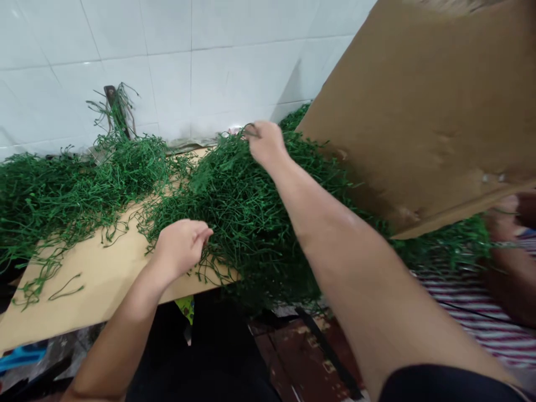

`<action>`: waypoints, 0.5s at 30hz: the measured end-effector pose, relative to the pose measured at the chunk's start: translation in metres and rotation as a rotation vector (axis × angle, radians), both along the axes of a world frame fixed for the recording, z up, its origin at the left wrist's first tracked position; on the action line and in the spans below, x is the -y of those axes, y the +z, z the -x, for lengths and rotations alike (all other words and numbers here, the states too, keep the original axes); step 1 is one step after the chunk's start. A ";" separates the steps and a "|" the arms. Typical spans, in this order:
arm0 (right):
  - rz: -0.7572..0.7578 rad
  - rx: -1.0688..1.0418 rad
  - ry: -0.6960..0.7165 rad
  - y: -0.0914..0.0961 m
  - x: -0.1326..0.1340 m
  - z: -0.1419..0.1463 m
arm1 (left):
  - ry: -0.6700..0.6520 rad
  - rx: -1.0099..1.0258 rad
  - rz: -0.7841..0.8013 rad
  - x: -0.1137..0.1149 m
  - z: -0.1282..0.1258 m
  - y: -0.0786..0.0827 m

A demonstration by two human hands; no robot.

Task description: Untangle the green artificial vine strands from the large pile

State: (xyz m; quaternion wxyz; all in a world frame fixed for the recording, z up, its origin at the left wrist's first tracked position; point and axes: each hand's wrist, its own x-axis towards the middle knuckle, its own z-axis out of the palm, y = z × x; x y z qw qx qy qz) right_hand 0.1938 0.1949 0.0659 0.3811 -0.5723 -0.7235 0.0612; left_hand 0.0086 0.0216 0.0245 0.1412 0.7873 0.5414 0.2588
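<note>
A big tangled heap of thin green plastic strands (247, 206) lies on a flat sheet of brown cardboard (96, 268). My left hand (182, 245) rests at the heap's near left edge with its fingers curled into the strands. My right hand (264, 144) reaches over the heap to its far side, closed in a pinch on a few strands at the top. A second, looser pile of green strands (62, 190) spreads over the left end of the cardboard.
A large tilted cardboard panel (422, 111) leans over the heap's right side. White wall tiles (188, 72) stand close behind. Another person's hand and striped sleeve (502, 268) show at the right edge. Dark floor and clutter lie below the cardboard's front edge.
</note>
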 end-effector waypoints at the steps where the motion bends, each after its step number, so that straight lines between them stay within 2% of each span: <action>1: -0.006 -0.041 0.018 0.002 -0.001 -0.005 | 0.010 -0.003 0.039 0.000 0.003 -0.001; 5: -0.002 -0.109 0.292 0.005 0.016 0.007 | 0.152 0.117 0.056 -0.020 0.007 -0.003; 8: 0.064 -0.105 0.462 0.000 0.033 0.030 | 0.149 0.276 -0.001 -0.038 -0.002 -0.003; 12: 0.159 -0.127 0.540 -0.009 0.044 0.049 | 0.101 0.554 0.069 -0.051 -0.015 -0.008; 15: 0.217 -0.118 0.548 -0.011 0.049 0.055 | 0.022 0.652 0.127 -0.056 -0.017 -0.015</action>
